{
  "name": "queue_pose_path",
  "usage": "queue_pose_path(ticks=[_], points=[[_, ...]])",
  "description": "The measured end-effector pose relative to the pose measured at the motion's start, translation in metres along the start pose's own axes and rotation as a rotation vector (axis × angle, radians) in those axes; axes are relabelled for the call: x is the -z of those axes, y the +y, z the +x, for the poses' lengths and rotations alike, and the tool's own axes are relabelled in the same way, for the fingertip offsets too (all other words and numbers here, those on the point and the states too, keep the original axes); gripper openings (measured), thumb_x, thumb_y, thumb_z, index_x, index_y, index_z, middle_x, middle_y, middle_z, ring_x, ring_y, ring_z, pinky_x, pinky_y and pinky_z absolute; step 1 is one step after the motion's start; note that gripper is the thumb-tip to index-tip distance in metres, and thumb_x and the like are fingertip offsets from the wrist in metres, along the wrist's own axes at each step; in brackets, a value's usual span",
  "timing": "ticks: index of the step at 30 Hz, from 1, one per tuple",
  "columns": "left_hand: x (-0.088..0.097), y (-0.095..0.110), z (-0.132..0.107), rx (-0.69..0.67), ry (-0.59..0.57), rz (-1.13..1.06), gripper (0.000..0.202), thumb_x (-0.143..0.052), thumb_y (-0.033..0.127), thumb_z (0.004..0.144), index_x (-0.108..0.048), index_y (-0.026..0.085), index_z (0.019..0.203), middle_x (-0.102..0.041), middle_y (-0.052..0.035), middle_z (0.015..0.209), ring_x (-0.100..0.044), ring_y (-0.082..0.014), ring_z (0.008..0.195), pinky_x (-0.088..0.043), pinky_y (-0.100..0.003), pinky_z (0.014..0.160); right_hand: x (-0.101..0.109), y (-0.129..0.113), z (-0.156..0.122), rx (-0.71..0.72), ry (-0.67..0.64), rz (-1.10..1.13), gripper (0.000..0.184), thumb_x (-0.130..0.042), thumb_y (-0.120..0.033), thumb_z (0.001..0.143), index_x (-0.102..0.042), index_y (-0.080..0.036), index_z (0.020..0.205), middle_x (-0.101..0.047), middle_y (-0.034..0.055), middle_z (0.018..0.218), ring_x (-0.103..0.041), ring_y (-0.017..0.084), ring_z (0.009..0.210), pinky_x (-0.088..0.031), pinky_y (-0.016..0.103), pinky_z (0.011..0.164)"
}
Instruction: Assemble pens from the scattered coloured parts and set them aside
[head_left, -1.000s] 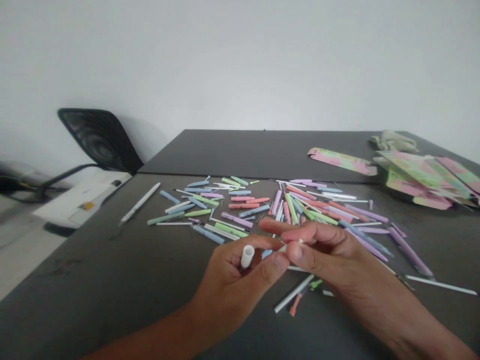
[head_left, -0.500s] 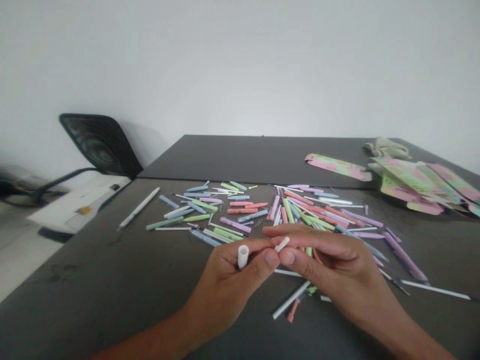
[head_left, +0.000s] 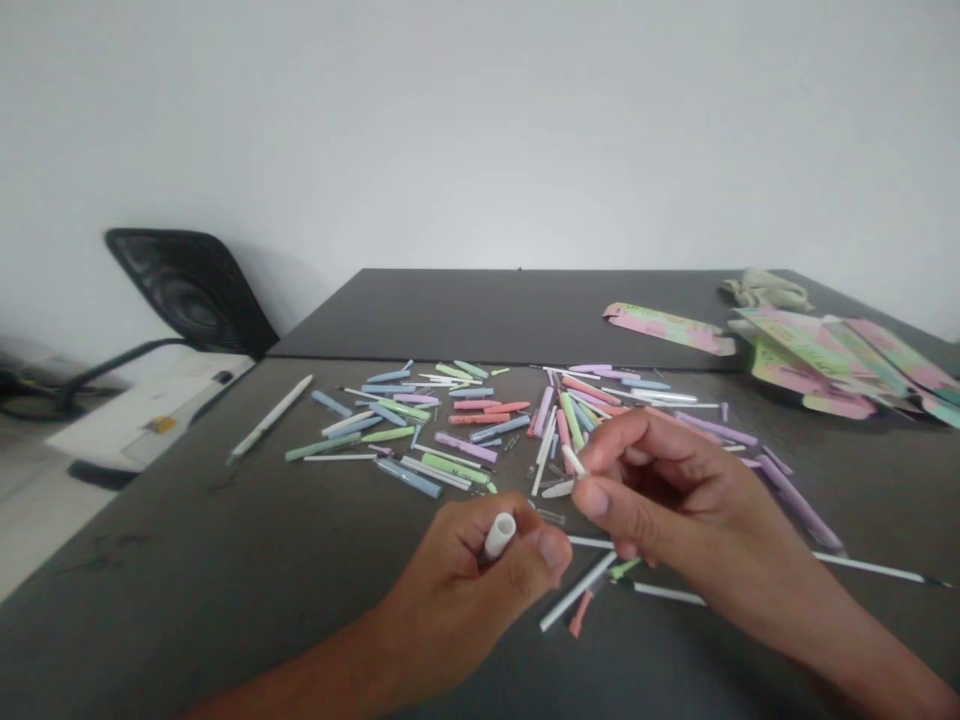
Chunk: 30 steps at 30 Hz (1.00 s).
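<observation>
My left hand (head_left: 480, 590) is closed around a white pen barrel (head_left: 499, 535), whose open round end points up toward me; the rest of it is hidden in the fingers. To its right and a little higher, my right hand (head_left: 667, 510) pinches a small white pen part (head_left: 574, 461) between thumb and forefinger. The two hands are apart, above the near side of the scattered pen pieces. Below them lie a white tube (head_left: 577, 592), a coral pen clip piece (head_left: 580, 614) and a white refill (head_left: 669, 594).
Blue, green, purple and coral pen parts (head_left: 459, 467) spread over the dark table (head_left: 315, 560). An assembled white pen (head_left: 270, 418) lies at left. Pink-green cardboard packaging (head_left: 817, 350) and a grey cloth (head_left: 765, 289) are at back right. A black mesh chair (head_left: 191, 290) stands left.
My hands have separated. The right hand moved up and away with the small white part, while the left stays low, still gripping the white barrel.
</observation>
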<state>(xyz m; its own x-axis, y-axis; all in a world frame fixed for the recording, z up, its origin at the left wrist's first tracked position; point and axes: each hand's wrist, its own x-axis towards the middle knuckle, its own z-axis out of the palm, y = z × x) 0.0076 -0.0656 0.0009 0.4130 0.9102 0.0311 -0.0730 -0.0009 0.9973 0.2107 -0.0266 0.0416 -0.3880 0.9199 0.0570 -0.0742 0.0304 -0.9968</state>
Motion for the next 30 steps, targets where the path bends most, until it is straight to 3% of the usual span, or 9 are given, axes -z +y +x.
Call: queue_pose_path(ticks=[4, 8, 10, 12, 16, 21, 24, 28, 30], points=[[0.002, -0.003, -0.003, -0.015, -0.017, -0.051, 0.05, -0.059, 0.057, 0.106, -0.054, 0.019, 0.073, -0.041, 0.0051, 0.064, -0.03, -0.0112, 0.059, -0.026, -0.027, 0.058, 0.002, 0.002, -0.002, -0.091, -0.056, 0.057, 0.03, -0.099, -0.026, 0.073, -0.076, -0.024, 0.091, -0.062, -0.0068, 0.067, -0.055, 0.007, 0.054, -0.05, 0.015, 0.047], [0.006, -0.012, -0.006, -0.017, -0.014, -0.082, 0.049, -0.054, 0.059, 0.106, -0.051, 0.02, 0.076, -0.037, 0.0051, 0.066, -0.03, -0.0128, 0.061, -0.026, -0.029, 0.06, 0.002, 0.0, -0.002, -0.108, -0.146, 0.07, 0.019, -0.096, -0.027, 0.078, -0.079, -0.024, 0.087, -0.065, -0.0048, 0.074, -0.058, 0.007, 0.057, -0.055, 0.015, 0.051], [0.009, -0.015, -0.004, -0.019, -0.026, -0.06, 0.049, -0.051, 0.059, 0.106, -0.051, 0.02, 0.075, -0.039, 0.0045, 0.067, -0.032, -0.013, 0.061, -0.027, -0.03, 0.062, 0.0, -0.001, -0.002, -0.117, -0.174, 0.071, 0.015, -0.089, -0.032, 0.088, -0.083, -0.029, 0.102, -0.068, -0.0045, 0.077, -0.061, 0.007, 0.056, -0.056, 0.016, 0.052], [0.01, -0.015, -0.001, 0.006, -0.021, -0.035, 0.05, -0.052, 0.059, 0.103, -0.049, 0.02, 0.072, -0.04, 0.0042, 0.065, -0.032, -0.013, 0.061, -0.026, -0.031, 0.062, -0.002, -0.002, -0.003, -0.135, -0.193, 0.072, 0.022, -0.079, -0.041, 0.097, -0.081, -0.034, 0.118, -0.071, -0.0042, 0.078, -0.066, 0.008, 0.054, -0.058, 0.018, 0.052], [0.008, -0.013, 0.005, 0.08, -0.032, -0.078, 0.048, -0.055, 0.061, 0.092, -0.045, 0.022, 0.065, -0.034, 0.0061, 0.057, -0.028, -0.0128, 0.055, -0.022, -0.032, 0.056, -0.005, -0.001, -0.005, -0.195, -0.183, 0.07, 0.03, -0.073, -0.05, 0.1, -0.076, -0.034, 0.125, -0.069, -0.0058, 0.063, -0.067, 0.009, 0.045, -0.046, 0.016, 0.043], [0.005, -0.012, 0.005, 0.035, -0.098, -0.177, 0.041, -0.05, 0.052, 0.097, -0.043, 0.023, 0.07, -0.037, 0.0051, 0.063, -0.03, -0.0133, 0.057, -0.024, -0.031, 0.056, -0.011, -0.002, -0.009, -0.313, -0.179, 0.151, 0.043, -0.069, -0.059, 0.1, -0.064, -0.034, 0.136, -0.06, -0.0088, 0.041, -0.05, 0.01, 0.029, -0.028, 0.016, 0.035], [0.005, -0.009, 0.004, 0.035, -0.105, -0.156, 0.038, -0.047, 0.047, 0.099, -0.042, 0.023, 0.07, -0.038, 0.0038, 0.064, -0.033, -0.0144, 0.06, -0.026, -0.031, 0.059, -0.014, 0.0, -0.013, -0.392, -0.156, 0.186, 0.042, -0.07, -0.064, 0.097, -0.067, -0.034, 0.126, -0.06, -0.0079, 0.04, -0.044, 0.009, 0.028, -0.024, 0.017, 0.034], [0.004, -0.003, 0.003, 0.079, -0.068, -0.094, 0.036, -0.045, 0.044, 0.098, -0.042, 0.023, 0.069, -0.035, 0.0036, 0.063, -0.034, -0.0159, 0.061, -0.027, -0.032, 0.06, -0.016, 0.002, -0.016, -0.476, -0.127, 0.218, 0.038, -0.074, -0.067, 0.092, -0.067, -0.029, 0.091, -0.058, -0.0063, 0.04, -0.042, 0.008, 0.028, -0.022, 0.018, 0.035], [0.004, -0.003, 0.004, 0.079, -0.077, -0.079, 0.035, -0.044, 0.044, 0.099, -0.045, 0.023, 0.071, -0.037, 0.0038, 0.063, -0.034, -0.0158, 0.06, -0.029, -0.032, 0.06, -0.017, 0.002, -0.016, -0.495, -0.116, 0.224, 0.042, -0.075, -0.068, 0.09, -0.065, -0.028, 0.083, -0.056, -0.0061, 0.039, -0.04, 0.007, 0.029, -0.021, 0.018, 0.035]])
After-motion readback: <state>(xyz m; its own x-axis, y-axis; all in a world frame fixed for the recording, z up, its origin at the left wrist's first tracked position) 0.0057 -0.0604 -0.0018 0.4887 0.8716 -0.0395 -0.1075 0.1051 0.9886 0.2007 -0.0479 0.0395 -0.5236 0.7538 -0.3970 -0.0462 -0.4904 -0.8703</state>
